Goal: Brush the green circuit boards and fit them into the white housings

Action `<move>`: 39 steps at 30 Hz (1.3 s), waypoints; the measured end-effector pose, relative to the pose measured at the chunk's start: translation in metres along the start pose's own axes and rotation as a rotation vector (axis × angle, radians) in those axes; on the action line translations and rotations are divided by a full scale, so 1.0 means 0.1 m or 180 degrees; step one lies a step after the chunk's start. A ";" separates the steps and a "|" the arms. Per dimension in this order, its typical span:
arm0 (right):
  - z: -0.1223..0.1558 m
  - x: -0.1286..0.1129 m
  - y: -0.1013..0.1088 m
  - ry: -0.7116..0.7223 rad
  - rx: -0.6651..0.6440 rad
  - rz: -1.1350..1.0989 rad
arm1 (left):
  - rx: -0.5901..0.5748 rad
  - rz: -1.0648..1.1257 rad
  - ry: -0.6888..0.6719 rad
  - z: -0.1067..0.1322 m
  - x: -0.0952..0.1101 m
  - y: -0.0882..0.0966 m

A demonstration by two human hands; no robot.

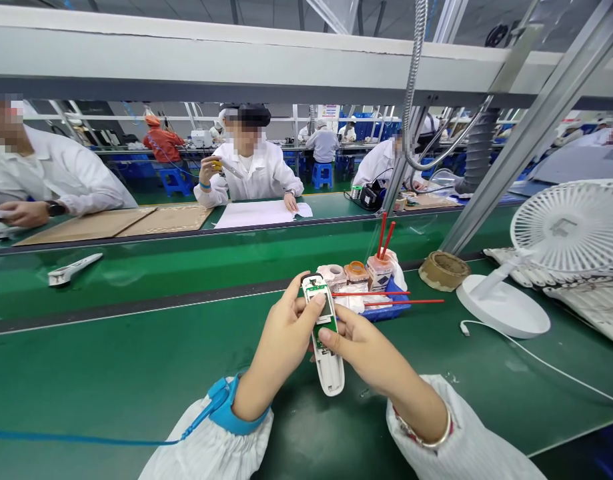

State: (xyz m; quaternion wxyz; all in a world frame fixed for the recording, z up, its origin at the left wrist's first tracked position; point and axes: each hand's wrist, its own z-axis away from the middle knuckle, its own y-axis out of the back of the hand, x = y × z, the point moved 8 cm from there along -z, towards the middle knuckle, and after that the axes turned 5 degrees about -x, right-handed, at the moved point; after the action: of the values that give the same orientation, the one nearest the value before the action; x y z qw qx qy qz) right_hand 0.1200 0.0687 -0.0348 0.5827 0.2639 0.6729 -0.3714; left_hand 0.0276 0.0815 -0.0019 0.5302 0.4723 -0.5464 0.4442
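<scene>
In front of me, above the green bench, I see a white handset housing, long and rounded, with a green circuit board inside. My left hand grips its upper left side, the thumb pressed onto the board area. From the right, my right hand holds the middle, its thumb on the board and its fingers behind the housing. Both hands are closed on this one piece. The undersides and hidden fingers do not show. A blue wrist strap with a cord circles my left wrist.
Behind my hands stands a blue tray with small jars and red sticks. Right of it are a tape roll and a white fan with a cable. Another white handset part lies on the green belt. Co-workers sit opposite.
</scene>
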 end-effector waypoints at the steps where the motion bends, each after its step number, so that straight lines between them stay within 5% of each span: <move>1: -0.01 0.01 0.01 0.0010 0.0048 0.0013 | -0.0010 -0.0016 -0.0016 0.00 0.01 0.00; 8: -0.05 0.01 0.04 0.0028 0.0189 0.0044 | -0.0336 0.0363 -0.0082 -0.01 0.05 -0.05; 20: 0.03 0.11 -0.09 -0.0400 -0.0049 -0.0823 | -0.0280 0.0492 0.0172 0.00 0.04 -0.01; 23: 0.04 0.09 -0.01 -0.0250 0.0229 -0.0314 | -0.0249 0.0517 0.0140 -0.02 0.04 0.01; 28: 0.17 -0.24 0.23 0.0612 0.1460 0.1333 | -0.0105 0.0575 -0.0072 -0.09 0.04 0.09; 39: 0.06 -0.31 0.22 0.0449 0.1403 0.2092 | -0.0060 0.0986 -0.0264 -0.07 0.00 0.02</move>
State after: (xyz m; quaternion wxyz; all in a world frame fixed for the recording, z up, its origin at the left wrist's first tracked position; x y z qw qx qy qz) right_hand 0.1463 0.0793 -0.0091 0.5523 0.6086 0.4952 -0.2816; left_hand 0.0264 0.0883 -0.0018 0.4368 0.3953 -0.6382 0.4956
